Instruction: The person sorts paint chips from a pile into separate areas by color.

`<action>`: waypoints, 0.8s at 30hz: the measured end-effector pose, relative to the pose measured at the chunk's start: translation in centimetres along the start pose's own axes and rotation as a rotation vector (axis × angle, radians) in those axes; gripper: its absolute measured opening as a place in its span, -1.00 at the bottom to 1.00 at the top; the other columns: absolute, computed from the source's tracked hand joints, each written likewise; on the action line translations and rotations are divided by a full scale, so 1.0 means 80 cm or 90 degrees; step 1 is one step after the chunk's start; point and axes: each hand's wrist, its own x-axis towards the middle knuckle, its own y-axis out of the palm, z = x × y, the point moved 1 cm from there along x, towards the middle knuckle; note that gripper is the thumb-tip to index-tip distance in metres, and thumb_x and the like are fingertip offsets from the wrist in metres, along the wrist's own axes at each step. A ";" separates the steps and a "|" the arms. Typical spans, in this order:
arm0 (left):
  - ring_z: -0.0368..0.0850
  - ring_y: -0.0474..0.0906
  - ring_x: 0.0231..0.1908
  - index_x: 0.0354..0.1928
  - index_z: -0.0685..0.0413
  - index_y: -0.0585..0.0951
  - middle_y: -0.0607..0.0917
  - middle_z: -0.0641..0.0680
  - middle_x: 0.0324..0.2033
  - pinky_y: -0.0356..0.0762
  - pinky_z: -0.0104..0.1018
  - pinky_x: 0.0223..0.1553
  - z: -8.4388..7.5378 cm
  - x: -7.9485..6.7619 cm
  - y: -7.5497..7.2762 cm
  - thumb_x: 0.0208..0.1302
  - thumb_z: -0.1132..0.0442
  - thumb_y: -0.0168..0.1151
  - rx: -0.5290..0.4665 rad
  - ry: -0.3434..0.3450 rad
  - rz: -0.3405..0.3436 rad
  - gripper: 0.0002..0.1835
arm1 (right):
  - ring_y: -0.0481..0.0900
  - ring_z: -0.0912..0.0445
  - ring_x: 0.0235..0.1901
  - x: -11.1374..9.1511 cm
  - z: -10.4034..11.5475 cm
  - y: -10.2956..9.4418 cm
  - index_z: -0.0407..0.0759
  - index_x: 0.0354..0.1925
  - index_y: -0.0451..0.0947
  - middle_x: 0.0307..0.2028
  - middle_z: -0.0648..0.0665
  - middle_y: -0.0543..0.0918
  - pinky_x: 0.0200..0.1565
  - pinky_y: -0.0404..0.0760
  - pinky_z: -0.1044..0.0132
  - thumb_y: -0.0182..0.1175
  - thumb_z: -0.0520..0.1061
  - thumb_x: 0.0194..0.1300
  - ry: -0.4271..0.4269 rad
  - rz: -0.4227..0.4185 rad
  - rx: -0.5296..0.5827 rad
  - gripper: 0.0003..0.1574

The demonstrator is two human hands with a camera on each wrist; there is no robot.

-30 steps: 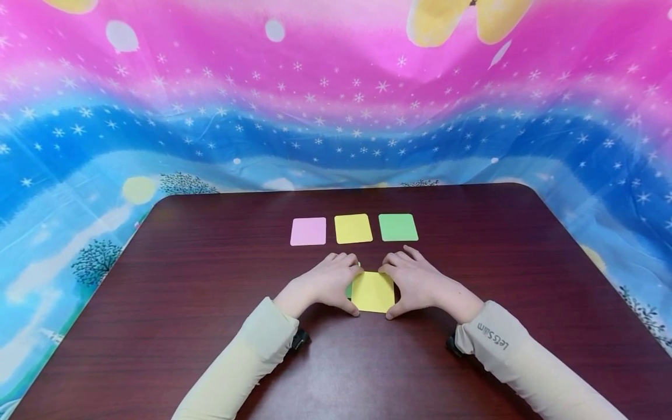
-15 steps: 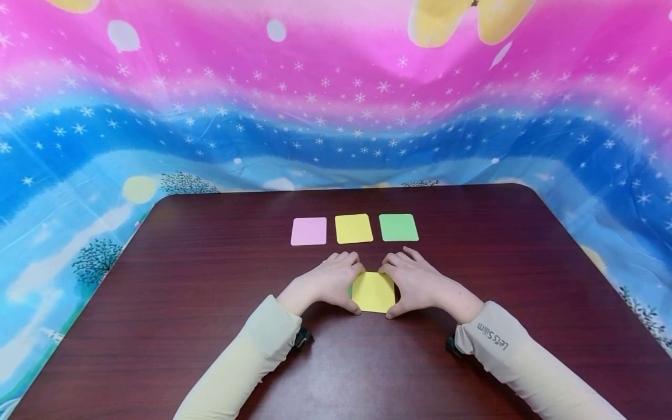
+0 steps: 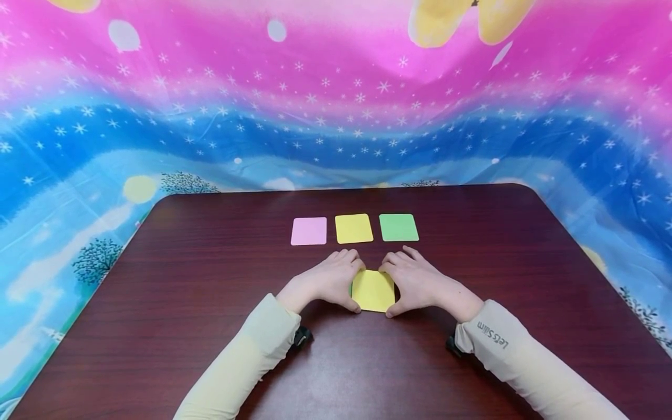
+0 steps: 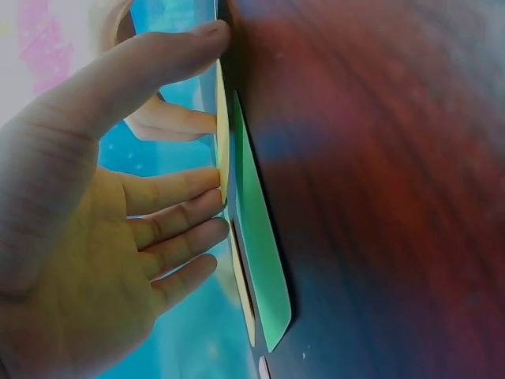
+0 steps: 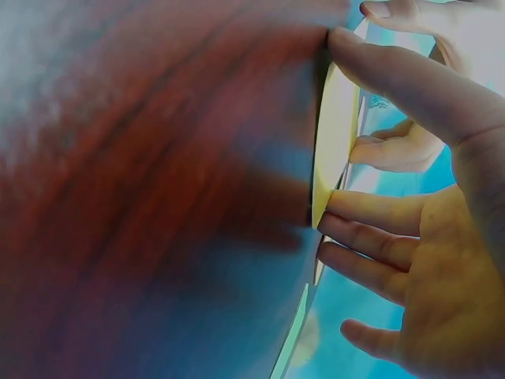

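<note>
Both hands are at a yellow square card [image 3: 373, 291] in the middle of the table. My left hand [image 3: 335, 282] pinches its left side, thumb at the near corner and index finger at the far one. On the right side my right hand [image 3: 420, 286] grips it the same way, its little finger held apart. The left wrist view shows a green card [image 4: 259, 229] beneath the yellow card [image 4: 222, 134], with a gap between them. From the head only a thin green strip shows at the left edge. In the right wrist view the yellow card [image 5: 335, 134] bows slightly.
Beyond the hands lie a pink card [image 3: 308, 231], another yellow card [image 3: 354, 228] and a light green card [image 3: 399, 227] in a row. The dark wooden table [image 3: 210, 251] ends at a patterned cloth [image 3: 336, 134] hanging behind.
My left hand has shifted slightly right, and the green strip at the yellow card's left edge has narrowed. The yellow card has moved slightly away from me. The right hand stays nearly still.
</note>
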 end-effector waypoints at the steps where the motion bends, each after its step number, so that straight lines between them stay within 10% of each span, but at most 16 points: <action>1: -0.14 0.30 -0.10 -0.01 0.10 0.45 0.40 -0.02 -0.14 0.27 -0.29 -0.03 0.001 0.000 -0.001 -0.28 -0.23 0.38 0.001 -0.001 0.001 -0.21 | 0.40 0.04 -0.01 0.001 0.000 -0.001 -0.15 -0.07 0.47 -0.13 -0.03 0.45 0.24 0.05 -0.10 0.37 0.38 -0.34 0.001 0.001 -0.004 -0.07; 24: -0.10 0.32 -0.06 0.07 0.11 0.43 0.42 0.01 -0.10 0.29 -0.24 -0.06 0.039 0.018 -0.017 -0.23 -0.20 0.40 -0.029 -0.052 -0.016 -0.19 | 0.36 -0.01 0.08 0.040 -0.022 -0.020 -0.19 0.04 0.44 -0.02 -0.11 0.46 0.25 0.03 -0.13 0.35 0.32 -0.27 0.032 -0.014 -0.028 -0.04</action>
